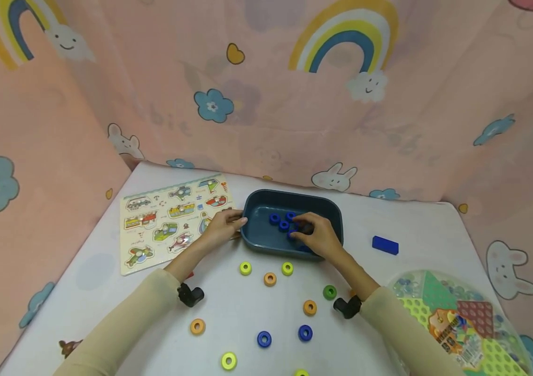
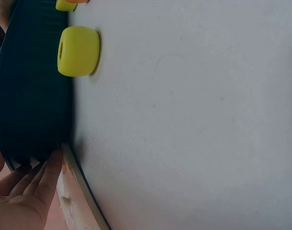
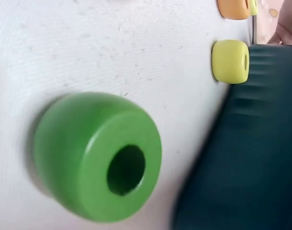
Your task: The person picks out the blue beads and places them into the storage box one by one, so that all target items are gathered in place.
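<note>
A dark teal plastic tray (image 1: 257, 240) stands on the white table with several blue ring beads (image 1: 274, 219) inside. My left hand (image 1: 221, 227) rests at the tray's left end, its fingers straight against the outer wall. In the left wrist view, those fingers (image 2: 48, 179) reach under the rim beside a puzzle board's edge. My right hand (image 1: 320, 235) reaches over the tray's front right side, with thumb and fingertips pinching a blue ring bead (image 1: 291, 234) low inside. The right wrist view does not show this hand; a green ring bead (image 3: 93, 153) fills its foreground.
A vehicle puzzle board (image 1: 153, 250) lies left of the tray. Yellow (image 1: 245, 268), orange (image 1: 270, 279) and blue (image 1: 264, 339) ring beads are scattered in front. A blue block (image 1: 385, 245) lies right, behind a clear round box (image 1: 463, 313). Patterned pink cloth (image 1: 266, 130) surrounds the table.
</note>
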Demonstrator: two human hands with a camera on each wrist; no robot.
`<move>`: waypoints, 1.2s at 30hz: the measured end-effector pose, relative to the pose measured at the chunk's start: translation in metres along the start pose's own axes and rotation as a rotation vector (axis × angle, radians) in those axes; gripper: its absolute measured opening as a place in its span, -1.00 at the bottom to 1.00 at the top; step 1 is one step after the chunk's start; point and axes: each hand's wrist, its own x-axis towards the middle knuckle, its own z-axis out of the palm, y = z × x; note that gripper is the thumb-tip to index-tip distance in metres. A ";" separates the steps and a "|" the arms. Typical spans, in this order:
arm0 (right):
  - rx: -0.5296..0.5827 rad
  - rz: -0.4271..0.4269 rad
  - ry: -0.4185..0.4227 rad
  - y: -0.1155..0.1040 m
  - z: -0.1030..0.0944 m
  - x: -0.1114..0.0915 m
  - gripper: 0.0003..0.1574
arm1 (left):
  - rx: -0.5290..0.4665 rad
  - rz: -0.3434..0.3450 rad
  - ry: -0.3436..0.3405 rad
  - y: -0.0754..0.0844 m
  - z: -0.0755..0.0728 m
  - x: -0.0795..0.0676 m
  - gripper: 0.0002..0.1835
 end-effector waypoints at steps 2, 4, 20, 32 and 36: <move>0.020 -0.011 0.008 -0.001 -0.002 -0.002 -0.56 | 0.007 0.004 0.002 0.000 0.000 0.000 -0.55; 0.036 -0.017 0.019 -0.004 -0.006 -0.007 -0.56 | 0.009 0.007 0.002 0.000 0.000 0.000 -0.55; 0.175 -0.031 -0.085 -0.053 -0.015 -0.125 -0.61 | -0.032 0.025 -0.008 -0.002 0.001 0.000 -0.55; 0.076 0.045 -0.447 -0.052 -0.006 -0.179 -0.58 | -0.020 0.011 -0.011 0.005 0.000 -0.002 -0.56; 0.037 0.061 -0.461 -0.050 0.002 -0.184 -0.59 | -0.025 0.010 -0.001 -0.001 0.001 0.001 -0.56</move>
